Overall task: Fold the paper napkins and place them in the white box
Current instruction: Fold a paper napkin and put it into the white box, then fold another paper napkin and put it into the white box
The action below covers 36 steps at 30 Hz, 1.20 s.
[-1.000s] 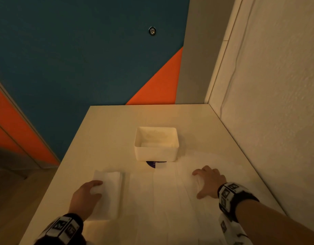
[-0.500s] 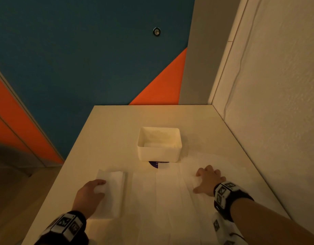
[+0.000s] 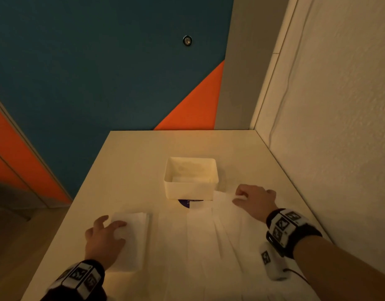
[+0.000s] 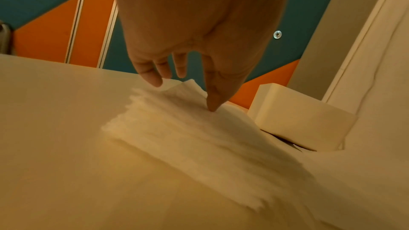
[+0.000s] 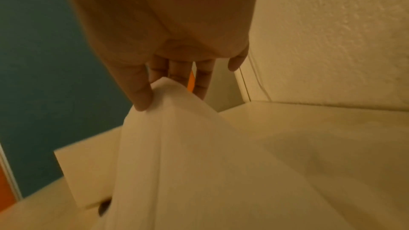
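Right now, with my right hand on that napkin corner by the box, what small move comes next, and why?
Probably draw the corner back toward you to fold it. Your right hand already pinches the far corner of the spread napkin and has it lifted beside the box, while your left hand rests on the stack.

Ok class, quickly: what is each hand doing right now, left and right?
Left hand: open, fingers touching the folded napkin stack.
Right hand: pinching the far corner of an unfolded napkin, lifting it.
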{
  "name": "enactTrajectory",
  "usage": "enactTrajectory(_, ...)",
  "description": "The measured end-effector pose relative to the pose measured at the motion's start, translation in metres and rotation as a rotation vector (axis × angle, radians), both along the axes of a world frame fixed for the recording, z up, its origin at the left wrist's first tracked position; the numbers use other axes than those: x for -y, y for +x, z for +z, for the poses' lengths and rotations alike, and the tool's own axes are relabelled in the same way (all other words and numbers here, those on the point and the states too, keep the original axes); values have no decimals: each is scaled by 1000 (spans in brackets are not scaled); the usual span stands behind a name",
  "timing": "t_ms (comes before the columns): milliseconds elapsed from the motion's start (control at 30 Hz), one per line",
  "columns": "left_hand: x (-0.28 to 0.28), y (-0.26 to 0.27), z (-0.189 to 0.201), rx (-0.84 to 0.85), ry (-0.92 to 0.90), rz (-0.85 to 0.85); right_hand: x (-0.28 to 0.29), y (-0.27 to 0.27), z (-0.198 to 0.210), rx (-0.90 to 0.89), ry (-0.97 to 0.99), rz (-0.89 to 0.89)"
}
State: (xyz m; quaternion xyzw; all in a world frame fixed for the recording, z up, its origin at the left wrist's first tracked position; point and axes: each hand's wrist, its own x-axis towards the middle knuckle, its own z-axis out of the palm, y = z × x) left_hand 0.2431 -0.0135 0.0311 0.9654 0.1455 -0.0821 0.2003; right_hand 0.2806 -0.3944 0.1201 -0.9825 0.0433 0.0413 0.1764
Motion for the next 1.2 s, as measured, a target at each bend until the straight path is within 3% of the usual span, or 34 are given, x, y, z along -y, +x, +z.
enactTrajectory(100,14,2,13,67,28,-13,-2,4,20,84,106,-21)
enactTrajectory(167,28,5,24,141,-33,-75,-4,7,32,129,286,-37)
enactTrajectory(267,60,6,48,221,-386,-157,-14,2,51,186,695,-16)
enactTrajectory(333,86,2,69,136,-648,-208,-24,-4,64,220,874,9)
enactTrajectory(467,121,-2,101,-64,-962,-293,-41,-17,82,241,1107,78)
enactTrajectory(600,140,2,129,-178,-1370,-190,-49,-26,89,229,1305,89)
enactTrajectory(667,146,3,142,-145,-1500,-161,-49,-28,90,230,1365,77)
enactTrajectory(733,149,5,150,-12,-1524,-192,-48,-31,90,222,1397,63)
enactTrajectory(867,150,10,164,231,-1388,-207,-41,-37,85,173,1356,45)
enactTrajectory(1067,141,18,178,213,-1304,-296,-31,-47,79,109,1386,74)
enactTrajectory(1200,136,22,180,193,-1362,-314,-27,-46,79,146,1462,51)
